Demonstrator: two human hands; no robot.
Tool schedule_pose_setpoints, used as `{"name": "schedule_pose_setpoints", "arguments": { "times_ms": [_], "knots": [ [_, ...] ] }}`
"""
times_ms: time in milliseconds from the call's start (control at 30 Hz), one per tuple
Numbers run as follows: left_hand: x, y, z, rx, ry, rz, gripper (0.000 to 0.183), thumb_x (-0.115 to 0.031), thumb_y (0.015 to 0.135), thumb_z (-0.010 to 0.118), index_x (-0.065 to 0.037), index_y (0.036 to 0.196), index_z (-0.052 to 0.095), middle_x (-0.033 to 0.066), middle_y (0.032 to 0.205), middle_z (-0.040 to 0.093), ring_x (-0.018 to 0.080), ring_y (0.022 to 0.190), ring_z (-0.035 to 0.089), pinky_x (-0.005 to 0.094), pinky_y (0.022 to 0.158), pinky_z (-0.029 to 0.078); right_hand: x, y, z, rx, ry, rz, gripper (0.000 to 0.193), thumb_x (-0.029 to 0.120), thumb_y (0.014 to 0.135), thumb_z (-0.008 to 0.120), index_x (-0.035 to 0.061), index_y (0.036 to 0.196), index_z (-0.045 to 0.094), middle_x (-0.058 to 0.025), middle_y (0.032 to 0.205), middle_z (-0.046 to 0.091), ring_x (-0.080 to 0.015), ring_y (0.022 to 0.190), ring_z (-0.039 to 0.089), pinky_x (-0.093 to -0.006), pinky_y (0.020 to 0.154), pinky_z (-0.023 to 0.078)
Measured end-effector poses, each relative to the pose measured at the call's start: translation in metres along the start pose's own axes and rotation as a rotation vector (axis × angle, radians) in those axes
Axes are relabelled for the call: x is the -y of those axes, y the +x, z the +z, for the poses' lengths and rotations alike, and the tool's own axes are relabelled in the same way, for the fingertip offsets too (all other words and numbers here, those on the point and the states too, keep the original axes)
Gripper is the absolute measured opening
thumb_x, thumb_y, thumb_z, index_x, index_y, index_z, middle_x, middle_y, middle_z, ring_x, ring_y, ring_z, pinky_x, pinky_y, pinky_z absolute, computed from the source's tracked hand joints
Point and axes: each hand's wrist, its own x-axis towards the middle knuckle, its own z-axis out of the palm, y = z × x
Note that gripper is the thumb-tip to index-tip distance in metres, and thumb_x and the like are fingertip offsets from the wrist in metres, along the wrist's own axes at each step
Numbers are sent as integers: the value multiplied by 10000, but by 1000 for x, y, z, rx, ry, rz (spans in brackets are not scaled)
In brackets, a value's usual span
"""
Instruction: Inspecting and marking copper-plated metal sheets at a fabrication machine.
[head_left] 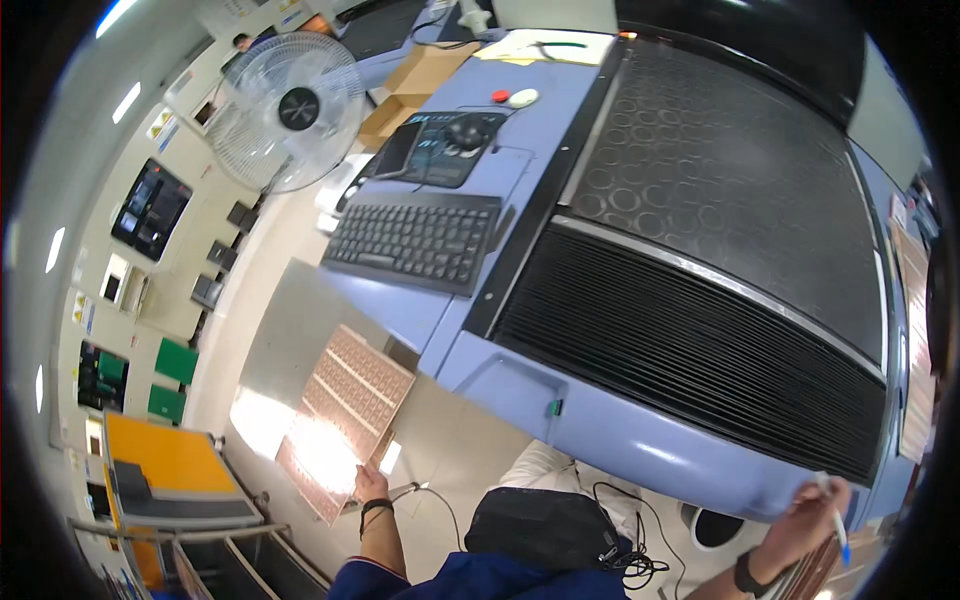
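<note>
Down at the left, my left hand (371, 484) is closed on the near edge of a copper-coloured circuit board panel (352, 390) with rows of small patterns. The panel is tilted, and bright glare covers part of it. A black strap is round that wrist. At the lower right my right hand (806, 520) pinches a white pen (838, 522) with a blue end pointing down. That hand is at the front right corner of a blue machine table (640, 450). More copper-coloured panels (815, 575) lie beneath it, partly hidden by my arm.
The machine has a black ribbed bed (690, 350) and a dark textured plate (720, 170). On its left side are a keyboard (415, 238), a mouse (463, 132) and a red button (501, 96). A fan (298, 108) stands beyond. Cables hang near my black bag (540, 525).
</note>
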Motion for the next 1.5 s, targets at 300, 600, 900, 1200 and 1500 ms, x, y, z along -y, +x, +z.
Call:
{"name": "schedule_pose_setpoints", "arguments": {
  "times_ms": [300,600,900,1200,1500],
  "knots": [
    [-62,-20,-12,783,-1390,-197,336,-258,1019,551,45,1119,655,185,1068,678,305,874,694,427,783,574,-41,24,-374,-432,-1435,-7,425,359,1003,556,-31,1170,569,-232,1052,638,-355,991,624,-471,868,467],
    [-310,-47,-177,-110,-1041,999,270,-146,1012,585,91,1124,650,207,1058,651,298,813,695,401,760,587,-80,-36,-390,-547,-1635,339,578,271,945,664,-75,1351,443,-380,1299,535,-512,1263,479,-577,1105,340],
    [-453,-115,-225,245,-1145,1471,264,-126,985,620,136,1022,627,230,859,685,293,722,673,354,661,582,-51,-32,-388,-737,-1628,403,576,341,956,647,-70,1329,495,-335,1113,646,-505,1122,555,-536,1039,384],
    [-512,-174,-219,364,-635,1959,188,-51,964,648,60,1107,699,157,906,755,199,739,714,307,671,574,-123,-133,-286,-1039,-81,335,515,386,983,652,-8,1304,566,-169,1232,664,-273,1151,625,-452,1001,485],
    [-568,-159,-160,554,-711,1835,243,10,930,589,61,1159,652,133,777,699,172,696,687,280,668,526,-33,-89,-376,-1264,270,-189,96,148,1008,592,81,1067,629,-30,989,713,-177,859,681,-317,739,550]
  ]
}}
